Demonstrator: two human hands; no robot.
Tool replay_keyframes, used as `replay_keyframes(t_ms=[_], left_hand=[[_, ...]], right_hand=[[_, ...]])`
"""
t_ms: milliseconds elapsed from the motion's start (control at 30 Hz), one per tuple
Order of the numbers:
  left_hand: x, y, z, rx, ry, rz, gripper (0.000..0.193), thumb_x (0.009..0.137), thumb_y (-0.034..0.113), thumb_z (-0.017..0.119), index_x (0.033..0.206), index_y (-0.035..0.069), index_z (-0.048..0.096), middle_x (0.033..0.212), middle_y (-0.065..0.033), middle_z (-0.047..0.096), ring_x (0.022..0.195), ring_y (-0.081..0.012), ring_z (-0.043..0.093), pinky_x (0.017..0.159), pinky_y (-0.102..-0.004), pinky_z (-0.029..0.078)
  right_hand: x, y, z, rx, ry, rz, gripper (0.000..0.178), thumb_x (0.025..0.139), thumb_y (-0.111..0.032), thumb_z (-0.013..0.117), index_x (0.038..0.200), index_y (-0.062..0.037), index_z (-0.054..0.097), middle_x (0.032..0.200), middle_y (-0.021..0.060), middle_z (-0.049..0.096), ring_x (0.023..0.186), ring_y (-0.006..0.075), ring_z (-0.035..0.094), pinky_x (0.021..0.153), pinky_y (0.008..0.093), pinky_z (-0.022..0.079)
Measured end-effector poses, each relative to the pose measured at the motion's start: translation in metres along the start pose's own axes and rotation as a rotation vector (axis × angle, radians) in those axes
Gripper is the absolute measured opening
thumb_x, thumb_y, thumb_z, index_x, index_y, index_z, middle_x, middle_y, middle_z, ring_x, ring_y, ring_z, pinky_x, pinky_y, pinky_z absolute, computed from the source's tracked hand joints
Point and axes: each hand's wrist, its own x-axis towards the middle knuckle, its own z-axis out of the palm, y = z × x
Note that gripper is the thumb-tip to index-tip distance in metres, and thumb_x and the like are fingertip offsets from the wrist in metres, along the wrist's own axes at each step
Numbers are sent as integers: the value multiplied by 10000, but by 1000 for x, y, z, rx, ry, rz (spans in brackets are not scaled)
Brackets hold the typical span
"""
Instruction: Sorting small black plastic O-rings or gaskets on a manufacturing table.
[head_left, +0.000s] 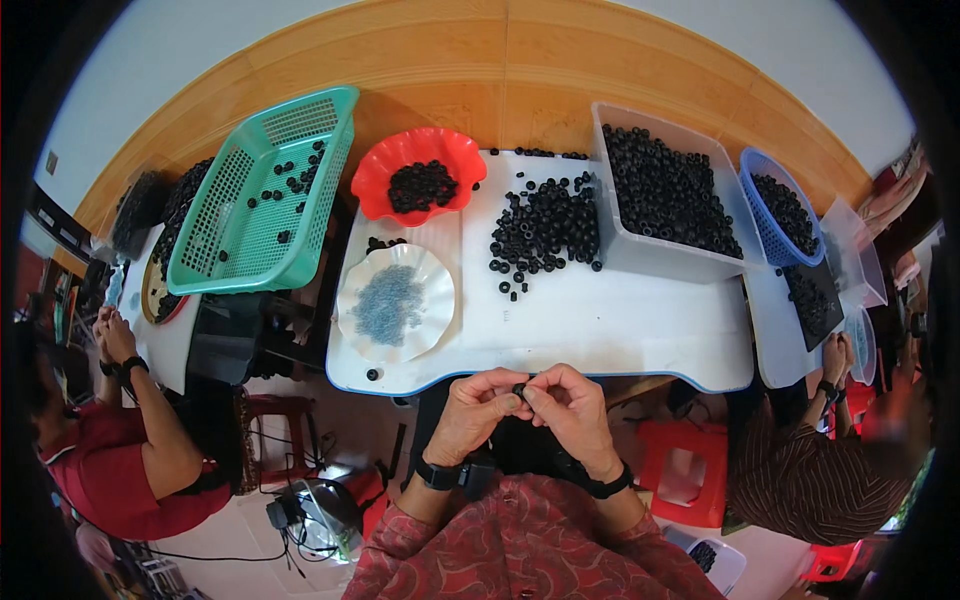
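Just off the table's front edge, my left hand (470, 412) and my right hand (574, 412) meet, fingertips pinched around one small round black part (519, 391). Its finer shape is mostly covered by the fingers. On the white table (640, 330) beyond lies a loose heap of similar black ring-like parts (545, 225). A white wavy-rimmed dish (436, 325) to the left carries a pile of small pale blue-grey pieces (388, 306). Behind it, a red wavy-rimmed bowl (382, 150) contains more black parts. A single black part (373, 375) rests near the front left edge.
A clear bin (660, 250) full of black parts stands back right, beside a blue basket (775, 245). The green basket (190, 262) is at left. Co-workers sit at left (130, 460) and right (815, 470). A red stool (682, 475) stands beside me.
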Motion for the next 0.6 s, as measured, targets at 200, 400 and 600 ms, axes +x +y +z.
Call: replay_keyframes(t_ms=[200, 400, 600], left_hand=[[-2, -2, -10, 183, 49, 34, 285, 866, -38, 628, 1151, -42, 614, 1008, -107, 666, 887, -176, 651, 795, -303, 554], [-1, 5, -15, 73, 127, -31, 277, 901, -19, 584, 1175, -48, 608, 1017, -109, 663, 906, -177, 648, 802, -321, 561], [5, 4, -29, -41, 221, -72, 261, 914, -6, 559, 1166, -44, 619, 1021, -141, 661, 863, -186, 659, 771, -339, 573]], right_hand=[[5, 16, 15, -267, 125, -146, 80, 880, -31, 637, 879, 27, 582, 749, 56, 652, 656, 79, 626, 561, 215, 505], [17, 17, 21, -234, 67, -52, 84, 890, -47, 632, 888, 18, 579, 745, 50, 646, 673, 87, 640, 564, 220, 507], [36, 28, 18, -294, 51, -62, 75, 906, -59, 621, 938, 5, 596, 785, 39, 642, 645, 69, 590, 552, 209, 478]])
